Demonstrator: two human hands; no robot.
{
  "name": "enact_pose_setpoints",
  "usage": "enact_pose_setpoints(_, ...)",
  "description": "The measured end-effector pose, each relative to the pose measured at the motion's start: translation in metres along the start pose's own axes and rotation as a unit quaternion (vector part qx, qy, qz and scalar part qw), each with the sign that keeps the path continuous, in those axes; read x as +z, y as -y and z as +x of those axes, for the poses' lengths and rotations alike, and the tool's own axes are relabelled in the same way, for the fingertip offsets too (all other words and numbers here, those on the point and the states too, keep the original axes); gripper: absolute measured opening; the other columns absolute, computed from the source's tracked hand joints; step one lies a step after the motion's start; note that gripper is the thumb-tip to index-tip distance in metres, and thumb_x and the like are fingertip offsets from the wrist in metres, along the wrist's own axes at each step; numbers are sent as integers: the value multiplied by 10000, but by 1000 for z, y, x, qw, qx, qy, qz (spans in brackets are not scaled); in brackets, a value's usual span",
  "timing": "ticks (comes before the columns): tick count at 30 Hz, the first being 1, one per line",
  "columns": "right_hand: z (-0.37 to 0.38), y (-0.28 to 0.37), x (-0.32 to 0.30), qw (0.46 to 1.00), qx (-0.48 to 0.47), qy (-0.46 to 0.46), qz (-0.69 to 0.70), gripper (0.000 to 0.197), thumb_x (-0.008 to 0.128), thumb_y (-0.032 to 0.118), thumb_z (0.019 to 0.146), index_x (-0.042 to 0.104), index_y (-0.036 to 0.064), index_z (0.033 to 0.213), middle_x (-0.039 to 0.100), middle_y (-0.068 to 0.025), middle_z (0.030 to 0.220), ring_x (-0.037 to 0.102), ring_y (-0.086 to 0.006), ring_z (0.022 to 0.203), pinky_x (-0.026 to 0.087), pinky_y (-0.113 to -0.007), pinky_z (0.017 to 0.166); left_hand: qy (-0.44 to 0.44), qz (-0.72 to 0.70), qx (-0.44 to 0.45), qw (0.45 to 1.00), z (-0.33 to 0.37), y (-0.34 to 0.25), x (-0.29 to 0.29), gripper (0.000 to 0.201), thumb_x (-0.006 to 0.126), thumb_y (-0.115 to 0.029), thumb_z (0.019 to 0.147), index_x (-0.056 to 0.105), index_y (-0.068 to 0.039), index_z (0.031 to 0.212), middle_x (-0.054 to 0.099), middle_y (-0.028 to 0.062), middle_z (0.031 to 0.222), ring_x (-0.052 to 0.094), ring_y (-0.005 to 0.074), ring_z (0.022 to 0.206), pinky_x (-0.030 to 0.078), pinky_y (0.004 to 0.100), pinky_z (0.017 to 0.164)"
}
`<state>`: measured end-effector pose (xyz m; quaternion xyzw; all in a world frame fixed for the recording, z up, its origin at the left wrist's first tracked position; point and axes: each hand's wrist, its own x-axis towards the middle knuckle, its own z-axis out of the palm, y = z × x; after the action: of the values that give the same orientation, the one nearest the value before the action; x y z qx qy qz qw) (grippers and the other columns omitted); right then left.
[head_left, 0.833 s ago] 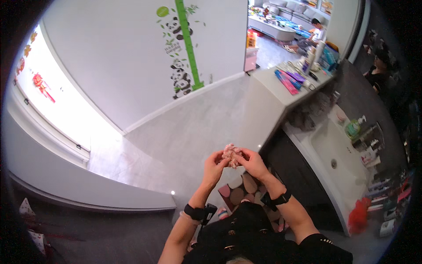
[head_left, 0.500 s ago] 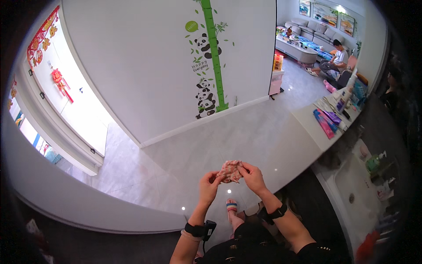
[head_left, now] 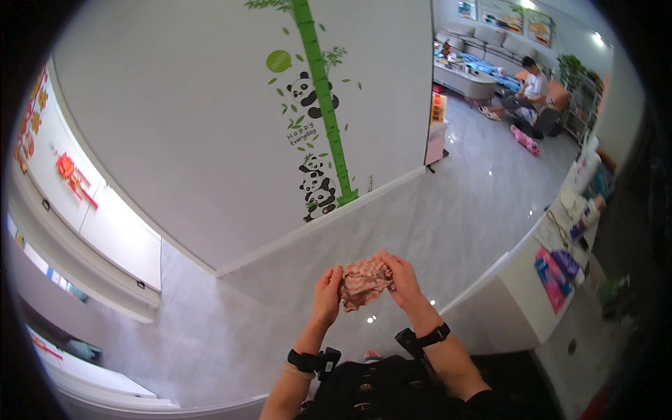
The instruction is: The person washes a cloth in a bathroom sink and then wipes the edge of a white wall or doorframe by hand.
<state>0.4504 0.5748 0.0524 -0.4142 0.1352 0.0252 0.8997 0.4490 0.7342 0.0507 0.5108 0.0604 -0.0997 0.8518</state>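
Observation:
A crumpled cloth (head_left: 364,281) with a pink-and-white pattern hangs between my two hands in the lower middle, above the floor. My left hand (head_left: 327,288) pinches its left edge, thumb and fingers closed. At its upper right corner, my right hand (head_left: 401,278) grips it the same way. The cloth is partly spread, with folds in its middle and a loose lower edge. Black bands with small boxes circle both my wrists.
Beside me on the right, a white counter (head_left: 514,308) holds packets and bottles. Ahead stands a wall (head_left: 210,140) with panda and bamboo stickers. A white door (head_left: 105,224) is at left. Far right, a person (head_left: 532,91) sits near a sofa and a grey table (head_left: 465,82).
The cloth is spread wider and hangs lower between my hands. My view has turned and shifted; the counter sits lower at right, and the washbasin has mostly left the picture.

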Motion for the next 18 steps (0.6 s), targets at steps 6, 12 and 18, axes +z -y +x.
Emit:
enact_pose_setpoints(6, 67, -13, 29, 991, 56, 30, -121, 237, 539, 226, 845, 572, 5, 926, 589, -42, 839, 555, -109, 748, 453, -247, 659, -131, 233, 33, 963, 64, -23, -34, 360, 458, -321, 886, 597, 9, 850, 590, 29, 765, 514, 92, 679, 429, 252, 647)
enact_pose_setpoints(12, 112, -16, 80, 969, 106, 134, -179, 285, 467, 263, 884, 549, 3, 965, 576, -51, 896, 559, -132, 791, 459, -267, 695, -40, 222, 112, 968, 78, -41, -66, 305, 544, -291, 829, 553, -11, 949, 586, 79, 852, 522, 136, 822, 419, 280, 746)
enact_pose_setpoints(18, 140, -30, 152, 880, 219, 347, -239, 388, 434, 344, 899, 524, -14, 1019, 578, -82, 955, 572, -145, 845, 474, -293, 718, -179, 240, 197, 933, 49, -75, -85, 390, 686, -270, 724, 517, -33, 984, 577, 65, 868, 524, 149, 847, 424, 303, 751)
